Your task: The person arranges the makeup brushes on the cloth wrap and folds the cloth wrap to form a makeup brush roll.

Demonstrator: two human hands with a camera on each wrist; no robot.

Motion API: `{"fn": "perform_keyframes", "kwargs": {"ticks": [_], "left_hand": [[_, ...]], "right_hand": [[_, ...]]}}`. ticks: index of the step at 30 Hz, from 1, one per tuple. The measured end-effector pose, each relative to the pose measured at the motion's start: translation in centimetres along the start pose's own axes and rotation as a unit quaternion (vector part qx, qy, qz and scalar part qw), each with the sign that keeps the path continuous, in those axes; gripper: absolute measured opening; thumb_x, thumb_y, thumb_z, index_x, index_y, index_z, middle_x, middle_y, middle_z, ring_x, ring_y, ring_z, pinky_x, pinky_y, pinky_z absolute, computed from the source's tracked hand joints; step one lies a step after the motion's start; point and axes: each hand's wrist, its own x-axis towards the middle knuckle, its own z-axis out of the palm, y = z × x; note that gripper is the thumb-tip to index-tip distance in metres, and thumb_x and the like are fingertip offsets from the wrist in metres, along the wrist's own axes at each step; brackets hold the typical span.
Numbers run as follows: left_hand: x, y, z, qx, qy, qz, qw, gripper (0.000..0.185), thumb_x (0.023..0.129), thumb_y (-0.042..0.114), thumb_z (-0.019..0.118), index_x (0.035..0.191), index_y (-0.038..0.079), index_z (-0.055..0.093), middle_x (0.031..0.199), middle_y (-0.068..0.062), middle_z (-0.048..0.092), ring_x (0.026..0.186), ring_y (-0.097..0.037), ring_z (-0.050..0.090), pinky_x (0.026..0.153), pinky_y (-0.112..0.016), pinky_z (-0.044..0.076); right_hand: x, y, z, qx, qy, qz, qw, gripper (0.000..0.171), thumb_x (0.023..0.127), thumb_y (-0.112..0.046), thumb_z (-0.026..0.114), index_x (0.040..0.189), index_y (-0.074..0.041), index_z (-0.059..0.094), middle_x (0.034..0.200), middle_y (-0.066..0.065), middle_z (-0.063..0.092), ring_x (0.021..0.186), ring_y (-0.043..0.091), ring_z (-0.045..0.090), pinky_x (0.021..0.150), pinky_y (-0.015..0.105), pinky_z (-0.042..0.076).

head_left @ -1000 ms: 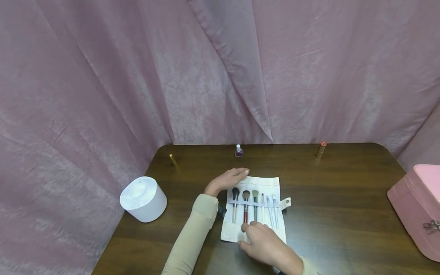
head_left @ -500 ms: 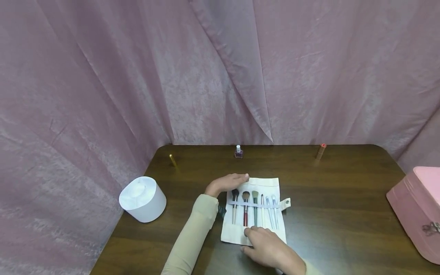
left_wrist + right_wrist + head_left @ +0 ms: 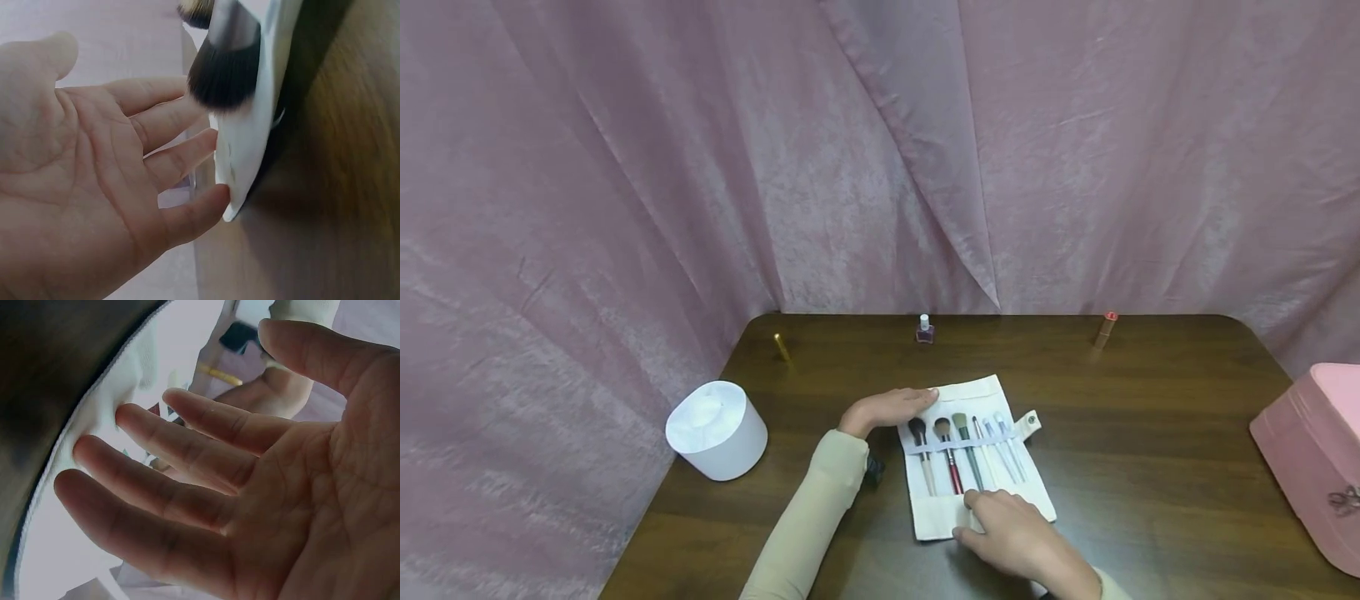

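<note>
Brush roll [image 3: 977, 454] has been rotated clockwise on the table [image 3: 1150, 417] since a second ago. It is pinned flat by left hand [image 3: 887, 408] and right hand [image 3: 1011, 533], fingers extended, nothing grasped.

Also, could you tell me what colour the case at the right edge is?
Pink; the case shows best in the head view.
</note>
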Motion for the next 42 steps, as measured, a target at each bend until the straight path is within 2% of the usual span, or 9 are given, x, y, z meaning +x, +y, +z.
{"fn": "perform_keyframes", "kwargs": {"ticks": [3, 6, 10, 15, 21, 30, 37, 39, 42], "left_hand": [[-0.6, -0.1, -0.2, 0.007, 0.003, -0.012, 0.9999, 0.068, 0.106, 0.058, 0.032, 0.155, 0.011, 0.043, 0.159, -0.012, 0.038, 0.148, -0.03, 0.03, 0.118, -0.047, 0.026], [-1.1, -0.4, -0.1, 0.01, 0.005, -0.008, 0.9999, 0.067, 0.106, 0.056, 0.032, 0.155, 0.013, 0.043, 0.159, -0.009, 0.039, 0.149, -0.028, 0.03, 0.118, -0.045, 0.026], [-1.9, -0.7, 0.0, 0.018, -0.008, 0.016, 0.9997, 0.064, 0.108, 0.051, 0.031, 0.156, 0.009, 0.039, 0.161, -0.007, 0.036, 0.15, -0.025, 0.028, 0.119, -0.041, 0.025], [-2.9, -0.6, 0.1, 0.054, -0.021, 0.051, 0.9971, 0.062, 0.11, 0.045, 0.028, 0.155, 0.004, 0.039, 0.163, -0.011, 0.031, 0.151, -0.026, 0.025, 0.12, -0.041, 0.023], [-3.5, -0.7, 0.4, 0.103, -0.03, 0.081, 0.991, 0.06, 0.111, 0.039, 0.024, 0.153, -0.001, 0.039, 0.162, -0.017, 0.03, 0.151, -0.028, 0.024, 0.121, -0.046, 0.019], [-5.0, -0.3, 1.4, 0.102, -0.03, 0.034, 0.9937, 0.064, 0.109, 0.048, 0.029, 0.156, 0.006, 0.038, 0.164, -0.009, 0.028, 0.152, -0.022, 0.021, 0.122, -0.044, 0.013], [-6.1, 0.3, 2.1, 0.133, -0.039, 0.033, 0.9899, 0.066, 0.108, 0.047, 0.036, 0.155, 0.0, 0.036, 0.163, -0.013, 0.03, 0.152, -0.022, 0.021, 0.122, -0.044, 0.013], [-6.5, 0.4, 2.4, 0.138, -0.042, 0.035, 0.9888, 0.068, 0.108, 0.047, 0.039, 0.156, -0.001, 0.034, 0.163, -0.014, 0.03, 0.152, -0.023, 0.021, 0.122, -0.045, 0.013], [-6.8, 0.6, 2.7, 0.157, -0.043, 0.038, 0.986, 0.073, 0.105, 0.049, 0.047, 0.155, -0.002, 0.034, 0.162, -0.016, 0.032, 0.151, -0.024, 0.024, 0.122, -0.045, 0.015]], "right_hand": [[-0.1, 0.5, -0.3, -0.003, 0.007, 0.012, 1.0, 0.026, 0.085, -0.029, 0.078, 0.089, -0.009, 0.063, 0.074, -0.001, 0.057, 0.067, 0.021, 0.054, 0.058, 0.045, 0.043], [-0.3, 1.0, -0.6, -0.005, 0.013, 0.017, 1.0, 0.028, 0.084, -0.029, 0.079, 0.093, -0.008, 0.064, 0.076, -0.001, 0.06, 0.07, 0.022, 0.057, 0.062, 0.047, 0.046], [-0.6, 1.5, -0.8, -0.007, 0.017, 0.029, 0.999, 0.03, 0.082, -0.031, 0.081, 0.093, -0.008, 0.064, 0.075, -0.002, 0.058, 0.067, 0.019, 0.054, 0.061, 0.044, 0.044], [-0.7, 2.0, -0.8, -0.002, 0.015, 0.063, 0.998, 0.032, 0.08, -0.032, 0.083, 0.091, -0.009, 0.063, 0.07, -0.002, 0.052, 0.063, 0.017, 0.046, 0.058, 0.04, 0.041], [-0.7, 2.6, -0.9, -0.005, 0.025, 0.075, 0.997, 0.041, 0.075, -0.033, 0.087, 0.095, -0.006, 0.064, 0.074, 0.0, 0.056, 0.067, 0.018, 0.049, 0.062, 0.041, 0.045], [-0.7, 3.6, -1.0, -0.026, 0.04, 0.083, 0.995, 0.058, 0.063, -0.034, 0.093, 0.101, -0.003, 0.062, 0.084, 0.003, 0.059, 0.079, 0.022, 0.054, 0.069, 0.043, 0.048], [-0.5, 4.9, -1.3, -0.034, 0.05, 0.093, 0.994, 0.065, 0.057, -0.028, 0.096, 0.105, -0.004, 0.059, 0.09, 0.006, 0.06, 0.084, 0.027, 0.056, 0.067, 0.049, 0.049], [-0.5, 5.2, -1.4, -0.033, 0.05, 0.091, 0.994, 0.065, 0.057, -0.025, 0.096, 0.105, -0.004, 0.058, 0.094, 0.009, 0.063, 0.09, 0.032, 0.058, 0.069, 0.055, 0.05], [-0.4, 5.7, -1.6, -0.028, 0.047, 0.085, 0.995, 0.068, 0.055, -0.02, 0.096, 0.109, -0.002, 0.059, 0.106, 0.017, 0.067, 0.107, 0.049, 0.057, 0.078, 0.069, 0.048]]}}
